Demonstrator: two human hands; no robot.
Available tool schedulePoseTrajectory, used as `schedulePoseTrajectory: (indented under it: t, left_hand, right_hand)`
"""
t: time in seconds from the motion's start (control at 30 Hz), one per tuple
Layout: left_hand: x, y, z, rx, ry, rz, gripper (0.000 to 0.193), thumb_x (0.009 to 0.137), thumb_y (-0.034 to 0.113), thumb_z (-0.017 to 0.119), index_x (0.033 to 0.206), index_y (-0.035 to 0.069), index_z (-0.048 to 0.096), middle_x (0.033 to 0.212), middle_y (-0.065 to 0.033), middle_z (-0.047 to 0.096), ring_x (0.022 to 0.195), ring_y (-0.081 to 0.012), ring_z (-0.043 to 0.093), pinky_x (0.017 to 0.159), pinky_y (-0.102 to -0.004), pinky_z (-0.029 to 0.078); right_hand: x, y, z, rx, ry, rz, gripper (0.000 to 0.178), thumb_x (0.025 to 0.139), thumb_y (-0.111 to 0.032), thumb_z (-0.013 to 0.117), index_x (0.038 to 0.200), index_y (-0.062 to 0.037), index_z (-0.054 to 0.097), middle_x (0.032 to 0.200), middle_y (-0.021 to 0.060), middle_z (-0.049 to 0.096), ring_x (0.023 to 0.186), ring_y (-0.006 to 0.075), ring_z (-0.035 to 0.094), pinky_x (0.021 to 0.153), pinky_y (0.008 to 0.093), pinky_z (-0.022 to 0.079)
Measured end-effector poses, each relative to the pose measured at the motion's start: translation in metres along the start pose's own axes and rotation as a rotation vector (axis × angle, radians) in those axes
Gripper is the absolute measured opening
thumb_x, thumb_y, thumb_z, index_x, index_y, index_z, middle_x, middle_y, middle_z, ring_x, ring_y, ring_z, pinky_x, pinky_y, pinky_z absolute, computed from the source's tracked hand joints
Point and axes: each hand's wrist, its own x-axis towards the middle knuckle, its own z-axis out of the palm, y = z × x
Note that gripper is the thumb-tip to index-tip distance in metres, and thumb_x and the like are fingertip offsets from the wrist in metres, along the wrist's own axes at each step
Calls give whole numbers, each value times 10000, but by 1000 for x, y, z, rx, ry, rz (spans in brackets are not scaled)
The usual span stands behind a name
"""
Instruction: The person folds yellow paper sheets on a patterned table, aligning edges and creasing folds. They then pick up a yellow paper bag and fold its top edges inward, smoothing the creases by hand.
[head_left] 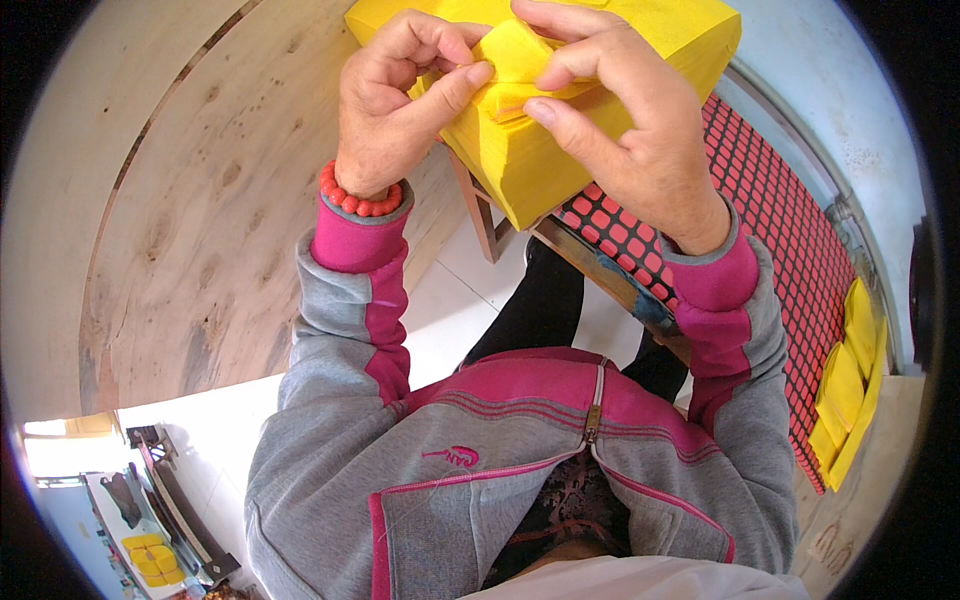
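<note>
Both hands are at the top middle, over a large yellow block (510, 175) with creased, paper-like sides. My left hand (400, 95) pinches the left edge of a small folded yellow sheet (515, 55) between thumb and bent fingers. On its right edge my right hand (635, 125) has thumb and forefinger closed in, the other fingers curving over the far side. Beneath the sheet, more yellow folded layers (510, 102) show. Whether the sheet is paper or thin cloth I cannot tell.
A bench with a red-and-black checked cover (760, 190) runs along the right, with several yellow folded pieces (840, 400) at its near end. A large wooden board (200, 200) fills the left. Farther off at lower left, yellow pieces (152, 560) lie on a white surface.
</note>
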Motion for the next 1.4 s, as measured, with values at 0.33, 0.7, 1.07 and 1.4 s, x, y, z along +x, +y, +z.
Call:
schedulePoseTrajectory:
  t: [0.33, 0.7, 1.07, 1.4]
  left_hand:
    - [4, 3, -7, 7, -144, 67, 179, 935, -11, 574, 1053, -7, 708, 1182, -120, 701, 1055, -186, 654, 933, -296, 493]
    - [6, 2, -10, 35, -166, 64, 173, 886, -26, 632, 1037, 7, 708, 1166, -110, 703, 1049, -183, 653, 926, -299, 488]
    - [-1, -1, -2, 5, -47, 21, 111, 965, -39, 607, 1064, 11, 612, 1209, -120, 681, 963, -113, 641, 773, -240, 522]
    - [0, -3, -4, -33, -62, 83, 142, 925, -49, 579, 1005, -16, 691, 1184, -132, 698, 1056, -179, 647, 937, -299, 489]
  right_hand:
    - [-5, 6, 8, -120, -23, -20, 94, 956, -89, 658, 1016, -16, 655, 1278, 175, 658, 1123, 275, 661, 952, 333, 500]
    - [-6, 5, 8, -66, -14, 20, 96, 952, -91, 668, 1007, -15, 652, 1240, 160, 666, 1082, 265, 664, 931, 327, 501]
    - [-1, -1, 1, 2, 15, 1, 199, 827, -17, 765, 959, 11, 619, 1242, 269, 635, 1098, 336, 671, 919, 361, 534]
    - [-3, 10, 17, -47, 112, -113, 107, 889, -64, 679, 975, -20, 631, 1114, 195, 683, 989, 383, 658, 858, 417, 515]
